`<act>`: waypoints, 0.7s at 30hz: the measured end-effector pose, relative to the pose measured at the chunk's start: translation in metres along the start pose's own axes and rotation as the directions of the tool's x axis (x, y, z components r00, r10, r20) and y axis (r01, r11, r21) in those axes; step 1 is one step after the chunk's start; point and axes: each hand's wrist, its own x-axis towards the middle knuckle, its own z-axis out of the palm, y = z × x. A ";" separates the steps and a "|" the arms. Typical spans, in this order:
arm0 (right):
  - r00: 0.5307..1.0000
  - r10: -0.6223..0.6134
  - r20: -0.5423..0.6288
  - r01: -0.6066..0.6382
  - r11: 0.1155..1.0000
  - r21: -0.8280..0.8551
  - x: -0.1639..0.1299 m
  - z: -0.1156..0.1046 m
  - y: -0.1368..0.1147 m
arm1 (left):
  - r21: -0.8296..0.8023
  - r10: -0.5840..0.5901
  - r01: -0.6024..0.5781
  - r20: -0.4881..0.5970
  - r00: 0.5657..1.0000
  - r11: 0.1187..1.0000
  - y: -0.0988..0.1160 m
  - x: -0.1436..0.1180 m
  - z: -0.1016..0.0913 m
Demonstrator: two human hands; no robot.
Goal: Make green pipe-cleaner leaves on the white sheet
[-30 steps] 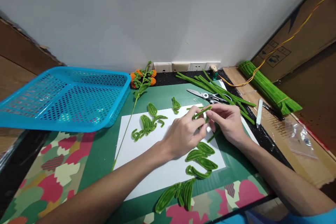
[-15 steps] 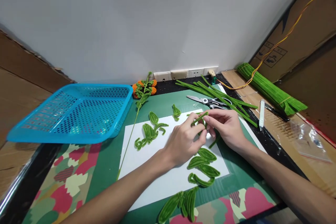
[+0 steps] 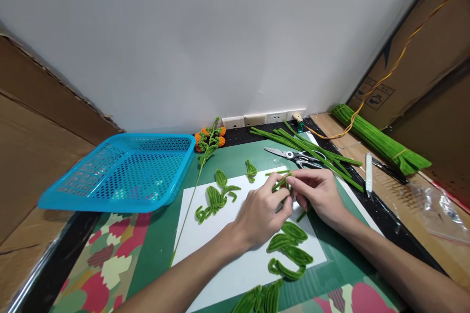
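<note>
- Spreading across the lower half of the frame, the tabletop carries a green mat and a floral patterned cover toward the bottom edge.
- At centre left, a blue perforated basket sits tilted, its near rim overhanging the tabletop's left side.
- On the green mat lies a white sheet, running from centre to lower right.
- At upper right, a tied bundle of green pipe cleaners rests on a wooden surface, well apart from the hands.
- Just right of centre, loose green pipe cleaners lie fanned out behind the scissors.
- Near the frame's centre, the left hand has its grip pinched on a green pipe cleaner piece, thumb and fingers pressed on it.
- Touching it from the right, the right hand pinches the same piece with its fingertips, above the white sheet.
- Below the hands, folded green leaf shapes lie on the sheet; more of these leaves lie to the left of the hands.
- Behind the sheet, an orange flower stem leans toward the wall sockets.
</note>
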 end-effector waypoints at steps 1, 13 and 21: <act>1.000 0.005 -0.003 -0.005 1.000 0.007 0.000 0.001 0.000 | 0.006 -0.002 0.002 -0.001 1.000 1.000 0.000 0.000 0.000; 0.997 0.080 0.025 -0.083 0.978 0.194 0.005 -0.004 0.005 | -0.161 -0.009 -0.034 -0.261 0.965 0.986 -0.010 -0.002 0.013; 0.994 0.088 0.071 -0.103 0.966 0.236 0.004 -0.005 0.002 | -0.400 -0.207 0.125 -0.168 0.964 0.908 -0.007 -0.004 0.007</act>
